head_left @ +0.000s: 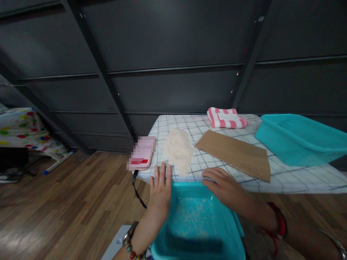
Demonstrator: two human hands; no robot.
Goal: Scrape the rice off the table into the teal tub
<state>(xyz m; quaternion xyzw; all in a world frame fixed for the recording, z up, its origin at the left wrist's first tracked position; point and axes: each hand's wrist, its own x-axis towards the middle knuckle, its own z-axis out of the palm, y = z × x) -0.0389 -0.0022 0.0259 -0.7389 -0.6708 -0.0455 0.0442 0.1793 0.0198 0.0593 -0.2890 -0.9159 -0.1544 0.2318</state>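
Progress judged partial: the pale rice-like grains [179,148] lie mostly heaped on the tabletop [298,177], only a scatter inside the teal basin [187,187] at its edge, left hand [161,190] flat with fingers slightly spread, right hand [224,186] loosely curled, its grip unclear.

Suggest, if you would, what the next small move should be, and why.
Perhaps the left hand should draw some of the pale grain heap toward the near turquoise basin: the heap lies close to the edge of the checked cloth, the basin sits at that edge, and scattered grains lie inside it.
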